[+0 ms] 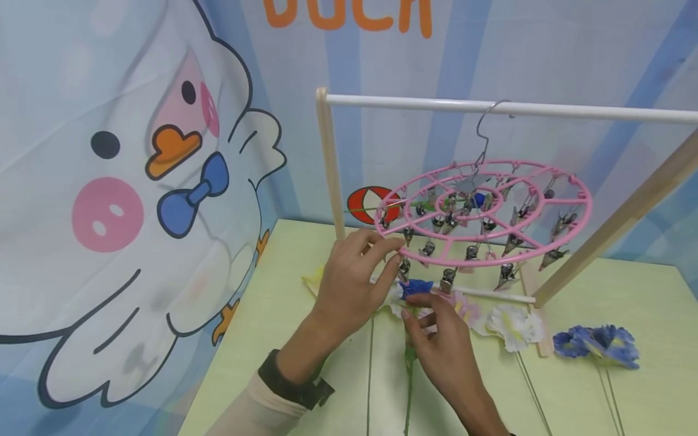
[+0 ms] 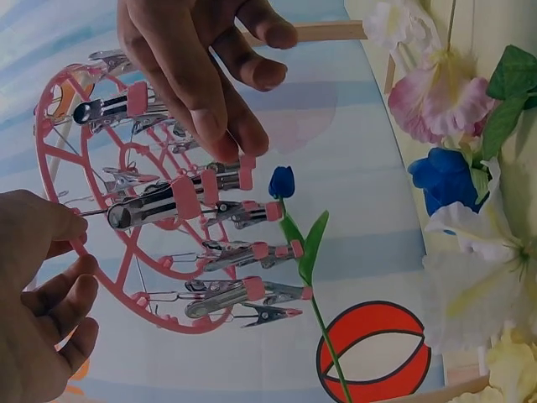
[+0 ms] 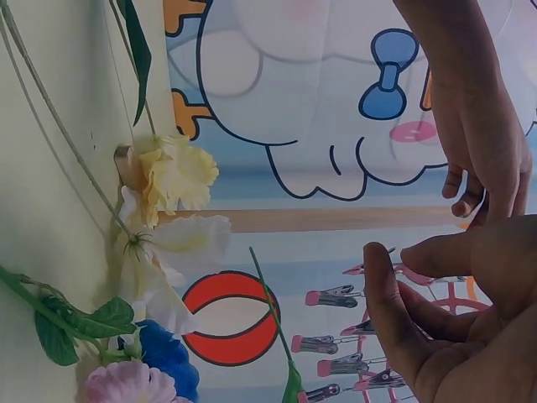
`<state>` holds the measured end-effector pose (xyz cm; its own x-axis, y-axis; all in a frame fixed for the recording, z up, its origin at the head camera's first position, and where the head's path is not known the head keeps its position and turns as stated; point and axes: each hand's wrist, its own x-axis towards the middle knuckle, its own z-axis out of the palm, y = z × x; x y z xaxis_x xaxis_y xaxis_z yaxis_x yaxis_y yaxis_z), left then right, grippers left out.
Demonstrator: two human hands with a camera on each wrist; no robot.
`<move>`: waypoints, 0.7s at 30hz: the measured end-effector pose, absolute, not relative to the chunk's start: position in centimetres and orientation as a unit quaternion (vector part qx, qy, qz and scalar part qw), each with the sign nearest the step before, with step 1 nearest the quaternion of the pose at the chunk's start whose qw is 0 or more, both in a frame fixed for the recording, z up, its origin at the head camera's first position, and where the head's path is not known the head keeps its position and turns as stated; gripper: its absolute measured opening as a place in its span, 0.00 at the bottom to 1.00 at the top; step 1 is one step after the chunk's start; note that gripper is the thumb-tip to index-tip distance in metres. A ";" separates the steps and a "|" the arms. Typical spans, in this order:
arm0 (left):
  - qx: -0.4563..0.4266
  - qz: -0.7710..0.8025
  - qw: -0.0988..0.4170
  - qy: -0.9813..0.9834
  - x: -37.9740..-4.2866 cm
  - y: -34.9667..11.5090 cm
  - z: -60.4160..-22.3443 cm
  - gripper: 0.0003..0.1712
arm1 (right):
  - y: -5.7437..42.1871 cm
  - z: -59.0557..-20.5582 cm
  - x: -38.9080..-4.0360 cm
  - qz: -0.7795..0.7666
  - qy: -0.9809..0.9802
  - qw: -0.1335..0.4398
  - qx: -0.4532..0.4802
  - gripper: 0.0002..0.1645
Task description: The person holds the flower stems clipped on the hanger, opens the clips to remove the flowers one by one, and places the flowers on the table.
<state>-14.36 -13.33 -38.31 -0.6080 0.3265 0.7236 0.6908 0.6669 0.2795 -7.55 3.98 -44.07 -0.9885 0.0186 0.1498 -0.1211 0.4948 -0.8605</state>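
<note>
A round pink clip hanger [image 1: 545, 247] hangs by its metal hook from a white bar. My left hand [image 1: 354, 278] pinches its near left rim, beside the wire of a metal clip [image 2: 155, 204]. Below the rim is my right hand [image 1: 444, 342], fingers loosely bent with a gap between thumb and forefinger and nothing between them. In the left wrist view the right hand [image 2: 201, 75] is close to the pink clip tips. A blue tulip [image 2: 283, 182] with a green stem [image 2: 327, 336] lies across the clips on the hanger's far side.
The bar [image 1: 403, 103] rests on a wooden frame [image 1: 616, 224]. Artificial flowers lie on the table: a blue one [image 1: 417, 287], a white one [image 1: 512, 327], a purple-blue one [image 1: 597, 345], a yellow one [image 3: 178, 175] and a pink one [image 2: 440, 96]. A duck-print cloth hangs behind.
</note>
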 end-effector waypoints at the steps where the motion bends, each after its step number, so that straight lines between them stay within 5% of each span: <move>1: -0.301 -0.275 0.329 -0.852 -14.3 -13.2 -38.3 0.11 | 4.0 -44.1 -7.5 0.501 -0.862 0.070 0.028 0.18; 14: -0.338 -0.249 0.367 -0.830 -13.1 -11.1 -38.1 0.12 | 2.9 -44.9 -7.9 0.500 -0.864 0.041 0.036 0.17; 21: -0.362 -0.231 0.381 -0.819 -12.6 -9.8 -38.0 0.09 | 2.4 -45.6 -8.4 0.459 -0.880 0.101 0.067 0.24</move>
<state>-12.65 -9.84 -37.97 -0.4481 0.4169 0.7908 0.7691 0.6307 0.1033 -8.40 2.37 -45.64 -0.9705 -0.0249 0.2398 -0.2109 0.5694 -0.7945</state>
